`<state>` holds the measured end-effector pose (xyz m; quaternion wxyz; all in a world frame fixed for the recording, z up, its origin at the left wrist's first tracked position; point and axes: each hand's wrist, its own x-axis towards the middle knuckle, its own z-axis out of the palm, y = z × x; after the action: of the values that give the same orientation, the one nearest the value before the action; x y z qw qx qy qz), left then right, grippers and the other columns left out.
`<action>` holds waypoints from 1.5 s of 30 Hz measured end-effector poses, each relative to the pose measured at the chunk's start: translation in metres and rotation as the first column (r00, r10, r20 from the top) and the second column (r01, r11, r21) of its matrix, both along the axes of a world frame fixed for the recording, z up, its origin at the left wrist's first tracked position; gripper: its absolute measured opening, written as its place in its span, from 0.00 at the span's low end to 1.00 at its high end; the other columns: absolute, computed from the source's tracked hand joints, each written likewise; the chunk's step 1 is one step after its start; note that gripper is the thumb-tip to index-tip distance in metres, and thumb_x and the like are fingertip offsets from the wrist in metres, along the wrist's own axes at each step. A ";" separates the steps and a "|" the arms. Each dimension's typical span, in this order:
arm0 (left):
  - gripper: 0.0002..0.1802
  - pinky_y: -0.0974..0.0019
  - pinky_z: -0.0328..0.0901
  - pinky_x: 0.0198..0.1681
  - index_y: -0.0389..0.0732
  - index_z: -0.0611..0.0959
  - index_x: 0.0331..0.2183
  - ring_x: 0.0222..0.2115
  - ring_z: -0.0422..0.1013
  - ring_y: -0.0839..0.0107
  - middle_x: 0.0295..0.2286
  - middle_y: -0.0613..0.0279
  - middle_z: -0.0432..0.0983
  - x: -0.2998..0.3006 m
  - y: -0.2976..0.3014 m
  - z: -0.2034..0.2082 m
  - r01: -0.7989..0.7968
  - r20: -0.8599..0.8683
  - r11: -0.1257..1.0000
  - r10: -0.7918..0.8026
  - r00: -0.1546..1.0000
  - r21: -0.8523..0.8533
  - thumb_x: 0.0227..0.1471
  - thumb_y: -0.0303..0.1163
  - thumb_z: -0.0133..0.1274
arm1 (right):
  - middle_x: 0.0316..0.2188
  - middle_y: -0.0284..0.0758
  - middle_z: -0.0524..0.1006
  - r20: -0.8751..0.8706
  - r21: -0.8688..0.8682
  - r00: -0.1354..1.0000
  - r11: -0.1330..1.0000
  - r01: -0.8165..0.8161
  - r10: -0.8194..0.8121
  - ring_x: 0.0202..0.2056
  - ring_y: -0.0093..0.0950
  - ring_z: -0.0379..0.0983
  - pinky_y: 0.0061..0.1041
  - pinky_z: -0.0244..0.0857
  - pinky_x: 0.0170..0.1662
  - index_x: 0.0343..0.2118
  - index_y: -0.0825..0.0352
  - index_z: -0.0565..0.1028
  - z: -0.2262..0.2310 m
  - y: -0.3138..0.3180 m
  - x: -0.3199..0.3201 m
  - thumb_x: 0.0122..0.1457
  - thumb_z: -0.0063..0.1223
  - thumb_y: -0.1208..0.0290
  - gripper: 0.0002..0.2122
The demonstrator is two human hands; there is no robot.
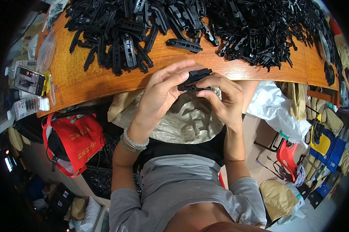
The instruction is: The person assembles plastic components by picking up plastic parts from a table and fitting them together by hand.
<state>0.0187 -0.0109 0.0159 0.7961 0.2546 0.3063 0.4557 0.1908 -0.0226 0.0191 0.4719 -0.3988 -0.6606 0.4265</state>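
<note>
Just past the table's near edge, both hands meet over my lap. My left hand (159,87) is closed on a black plastic part (197,75), thumb against its left end. My right hand (225,94) grips at the same spot, its thumb and forefinger pinching a thin black piece with a small coil spring (193,88) under the larger part. Whether the two pieces are joined, I cannot tell. One long curved black part (184,45) lies apart on the table in front of my hands. Behind it is a heap of similar long parts (130,50).
Smaller black pieces (255,42) are heaped at the right of the wooden table (77,73). A phone (29,81) and plastic bottles (27,108) stand at its left edge. A woven sack (182,120) covers my lap, with a red bag (75,141) at left and white plastic (273,102) at right.
</note>
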 end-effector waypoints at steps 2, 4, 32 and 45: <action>0.19 0.62 0.64 0.51 0.24 0.70 0.47 0.47 0.68 0.63 0.47 0.41 0.68 -0.001 0.000 -0.001 0.058 -0.029 0.998 -0.058 0.998 0.020 0.58 0.27 0.40 | 0.25 0.38 0.76 0.024 0.067 0.999 0.998 0.022 -0.024 0.29 0.30 0.73 0.23 0.65 0.34 0.27 0.72 0.75 0.001 -0.001 0.000 0.45 0.59 0.82 0.06; 0.19 0.63 0.63 0.52 0.23 0.69 0.47 0.46 0.68 0.65 0.46 0.43 0.69 -0.003 0.002 -0.001 0.045 0.086 0.994 -0.037 0.996 -0.097 0.58 0.27 0.40 | 0.25 0.37 0.76 0.021 0.110 0.999 0.993 0.029 -0.032 0.28 0.31 0.73 0.24 0.65 0.33 0.27 0.71 0.75 0.001 0.000 0.000 0.44 0.59 0.82 0.06; 0.19 0.73 0.66 0.25 0.29 0.74 0.44 0.25 0.74 0.74 0.26 0.56 0.77 -0.002 -0.018 0.007 0.321 -0.699 0.679 0.400 0.593 0.660 0.47 0.20 0.55 | 0.29 0.37 0.76 0.152 0.373 0.952 0.907 0.193 -0.265 0.33 0.32 0.71 0.27 0.61 0.34 0.30 0.69 0.76 -0.010 -0.001 0.002 0.41 0.62 0.75 0.11; 0.18 0.64 0.68 0.32 0.30 0.76 0.39 0.31 0.76 0.56 0.31 0.47 0.77 -0.009 -0.016 0.018 0.488 -0.718 0.532 0.446 0.534 0.692 0.43 0.22 0.59 | 0.29 0.39 0.75 0.150 0.281 0.979 0.956 0.088 -0.135 0.30 0.35 0.71 0.28 0.64 0.35 0.36 0.71 0.73 -0.018 -0.007 0.002 0.43 0.61 0.77 0.15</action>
<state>0.0099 -0.0273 0.0334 0.3168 0.7953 0.3836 0.3465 0.1928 -0.0292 0.0015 0.4884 -0.4012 -0.7268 0.2691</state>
